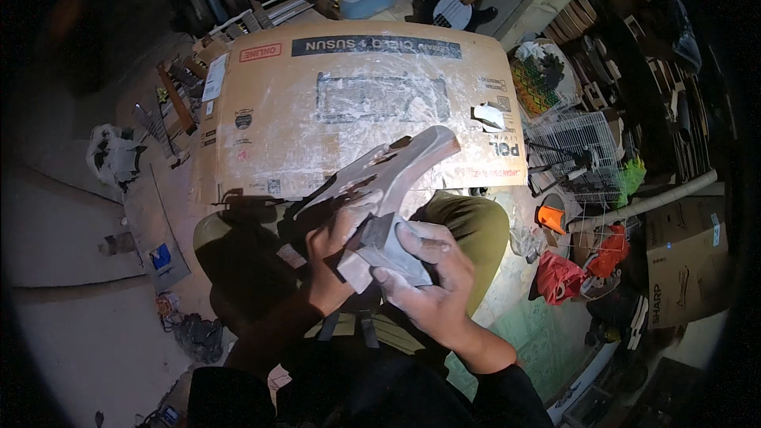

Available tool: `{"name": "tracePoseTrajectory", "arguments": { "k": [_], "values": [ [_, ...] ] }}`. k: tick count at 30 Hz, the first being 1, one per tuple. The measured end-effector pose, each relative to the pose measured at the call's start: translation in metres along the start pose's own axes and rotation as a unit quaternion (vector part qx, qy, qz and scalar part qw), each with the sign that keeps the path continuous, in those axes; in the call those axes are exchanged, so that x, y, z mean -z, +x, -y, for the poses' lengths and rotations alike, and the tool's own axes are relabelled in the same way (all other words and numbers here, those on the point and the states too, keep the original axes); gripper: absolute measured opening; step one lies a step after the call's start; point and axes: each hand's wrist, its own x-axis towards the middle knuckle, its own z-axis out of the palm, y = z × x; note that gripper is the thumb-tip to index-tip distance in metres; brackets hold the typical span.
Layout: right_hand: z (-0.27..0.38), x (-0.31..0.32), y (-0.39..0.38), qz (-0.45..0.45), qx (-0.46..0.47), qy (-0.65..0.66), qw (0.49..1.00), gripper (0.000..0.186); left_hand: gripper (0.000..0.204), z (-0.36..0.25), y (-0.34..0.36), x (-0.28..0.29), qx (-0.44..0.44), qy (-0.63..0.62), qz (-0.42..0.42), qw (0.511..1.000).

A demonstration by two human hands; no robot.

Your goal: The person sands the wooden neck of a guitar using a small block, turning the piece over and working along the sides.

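The left hand [329, 246] grips a dusty, curved wooden piece [420, 160] above the lap [479, 242], fingertips partly hidden. The right hand [434, 273] clasps a grey block [388, 244] at its near end; their contact is hard to make out. Beyond lies dust-smeared cardboard [269, 143]. A wire rack [590, 139] stands amid clutter; the edges fade to black.
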Motion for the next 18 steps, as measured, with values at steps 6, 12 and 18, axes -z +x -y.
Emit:
{"name": "tracePoseTrajectory", "arguments": {
  "k": [6,12,18],
  "values": [
    [-0.116,0.007,0.033,-0.049,0.007,-0.219,0.974,0.038,0.039,0.017,-0.006,-0.009,0.146,-0.058,-0.023,0.987],
    [-0.152,0.017,0.045,-0.145,-0.065,-0.226,0.961,0.031,0.045,0.003,-0.014,0.0,0.356,-0.125,0.016,0.926],
    [-0.157,0.035,0.071,-0.208,-0.169,-0.082,0.96,0.033,0.045,0.042,-0.019,0.0,0.093,-0.306,0.09,0.943]
  ]
}}
